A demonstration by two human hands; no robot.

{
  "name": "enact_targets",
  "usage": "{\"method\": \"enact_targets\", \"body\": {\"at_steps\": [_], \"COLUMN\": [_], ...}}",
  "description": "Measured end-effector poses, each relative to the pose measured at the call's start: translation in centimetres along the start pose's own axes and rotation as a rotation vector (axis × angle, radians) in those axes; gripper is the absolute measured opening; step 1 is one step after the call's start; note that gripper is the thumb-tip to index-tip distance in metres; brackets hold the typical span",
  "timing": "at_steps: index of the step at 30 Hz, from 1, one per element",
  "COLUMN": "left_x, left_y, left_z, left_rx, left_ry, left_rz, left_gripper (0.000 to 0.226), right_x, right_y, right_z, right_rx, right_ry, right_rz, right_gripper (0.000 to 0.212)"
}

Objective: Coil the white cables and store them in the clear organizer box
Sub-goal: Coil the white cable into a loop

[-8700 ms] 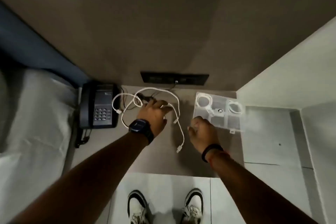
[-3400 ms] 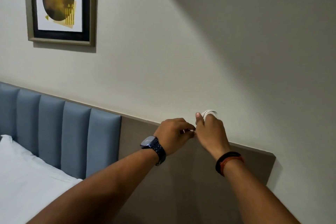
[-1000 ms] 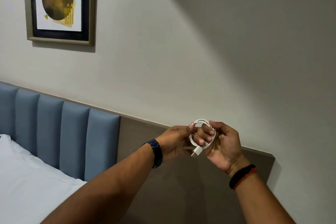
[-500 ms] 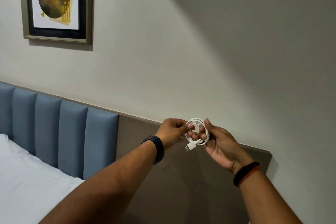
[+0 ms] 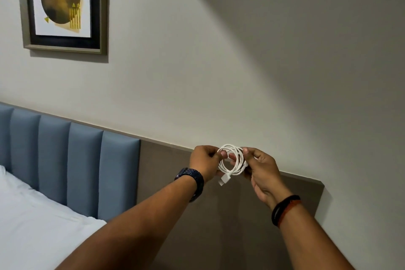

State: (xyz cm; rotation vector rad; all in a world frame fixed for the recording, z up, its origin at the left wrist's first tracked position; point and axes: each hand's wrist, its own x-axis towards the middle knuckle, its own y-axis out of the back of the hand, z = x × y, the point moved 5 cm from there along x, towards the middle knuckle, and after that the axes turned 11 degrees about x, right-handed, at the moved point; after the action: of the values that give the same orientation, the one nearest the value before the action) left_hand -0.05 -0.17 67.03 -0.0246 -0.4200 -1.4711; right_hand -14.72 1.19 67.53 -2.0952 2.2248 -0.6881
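A white cable (image 5: 232, 165) is wound into a small round coil and held up in front of the wall at chest height. My left hand (image 5: 205, 163) pinches the coil's left side between thumb and fingers. My right hand (image 5: 262, 171) grips its right side, thumb on top. A white plug end (image 5: 224, 180) hangs loose below the coil. The clear organizer box is out of view.
A brown wall panel (image 5: 219, 215) runs behind my hands. A blue padded headboard (image 5: 65, 160) and white bedding (image 5: 32, 226) lie to the left. A framed picture (image 5: 63, 6) hangs on the pale wall above.
Since the earliest frame I lifted the cable off the table and wound it into a coil. Over the last second both hands shifted slightly up and right, still holding the coil.
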Motion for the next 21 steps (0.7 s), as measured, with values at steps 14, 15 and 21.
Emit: {"method": "enact_targets", "body": {"at_steps": [14,15,21], "left_x": [0.6,0.6,0.4], "left_y": [2.1,2.0,1.1], "left_z": [-0.2,0.0,1.1], "left_rx": [0.234,0.269,0.448], "left_ry": [0.086,0.078,0.048], "left_rz": [0.282,0.289,0.322], "left_gripper": [0.020,0.021,0.024], "right_x": [-0.2,-0.2,-0.5], "right_y": [2.1,2.1,1.2], "right_z": [0.5,0.4,0.0], "right_rx": [0.137,0.158,0.205], "right_ry": [0.023,0.049,0.155], "right_rz": [0.170,0.193,0.239], "right_gripper": [0.021,0.021,0.024]}}
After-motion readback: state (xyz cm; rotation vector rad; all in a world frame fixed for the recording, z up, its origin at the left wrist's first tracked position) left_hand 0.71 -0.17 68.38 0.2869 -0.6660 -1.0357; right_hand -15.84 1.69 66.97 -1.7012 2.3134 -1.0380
